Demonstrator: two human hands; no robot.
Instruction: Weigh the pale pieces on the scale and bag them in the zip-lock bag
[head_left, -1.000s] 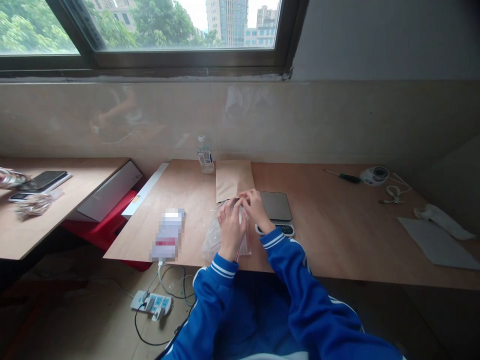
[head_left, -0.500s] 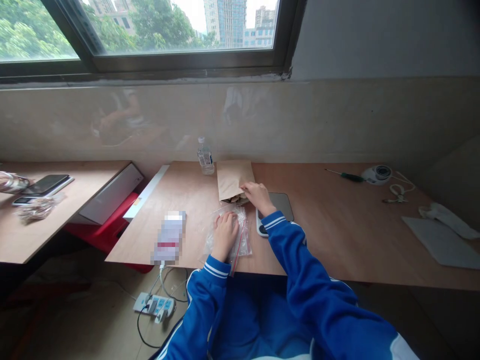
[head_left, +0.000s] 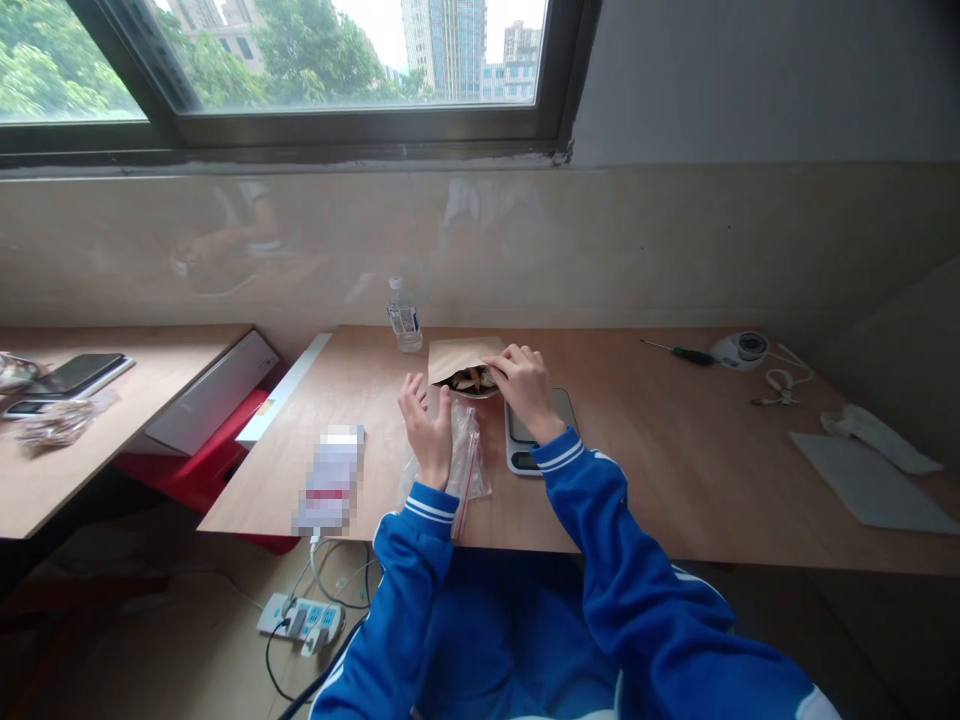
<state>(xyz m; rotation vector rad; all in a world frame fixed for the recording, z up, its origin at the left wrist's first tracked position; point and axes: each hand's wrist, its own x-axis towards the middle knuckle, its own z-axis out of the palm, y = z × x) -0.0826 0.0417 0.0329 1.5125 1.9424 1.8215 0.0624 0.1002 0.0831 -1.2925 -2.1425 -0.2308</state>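
A brown paper bag [head_left: 461, 354] lies on the desk with its mouth gaping toward me. Inside it show brown, dried-looking pieces [head_left: 472, 380], too small to name surely. My right hand [head_left: 523, 388] pinches the bag's right edge at the mouth. Just left of the mouth, my left hand [head_left: 429, 428] is raised with its fingers apart, holding nothing. Beneath and beside it lie clear zip-lock bags [head_left: 472, 470] with a red strip. Partly behind my right hand is a small digital scale [head_left: 564, 408].
A water bottle [head_left: 405, 318] stands behind the paper bag. At left lies a blurred-out phone-like object [head_left: 330, 480] with a cable running to a power strip [head_left: 301, 618]. A screwdriver [head_left: 691, 355], a white camera [head_left: 741, 350] and a grey sheet [head_left: 870, 480] lie at right.
My left hand has lifted off the plastic bags and moved up beside the paper bag. The bag's mouth has opened wider, showing more of its contents. My right hand keeps its pinch.
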